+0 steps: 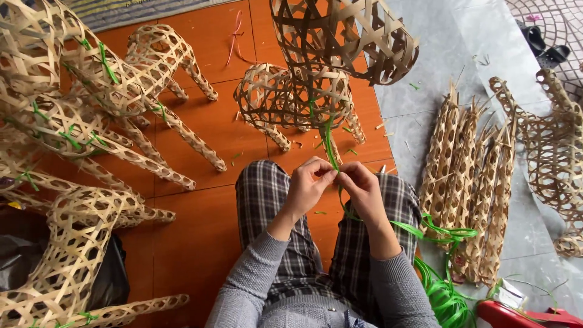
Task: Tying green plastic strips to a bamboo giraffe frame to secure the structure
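My left hand (308, 184) and my right hand (359, 185) meet above my knees, both pinching a thin green plastic strip (328, 144). The strip runs up to a woven bamboo animal-shaped frame (291, 97) standing on the orange tiles in front of me, and trails down past my right wrist to a green coil (444, 293). A second, darker woven bamboo piece (346, 33) sits over the frame's top right. My legs are in plaid trousers, my arms in grey sleeves.
Several finished woven frames with long legs (109, 103) crowd the left side, tied with green strips. Woven bamboo cones (470, 176) lie in a row on the grey floor at right, beside a loose woven mesh (555, 158). A red tool (516, 316) lies bottom right.
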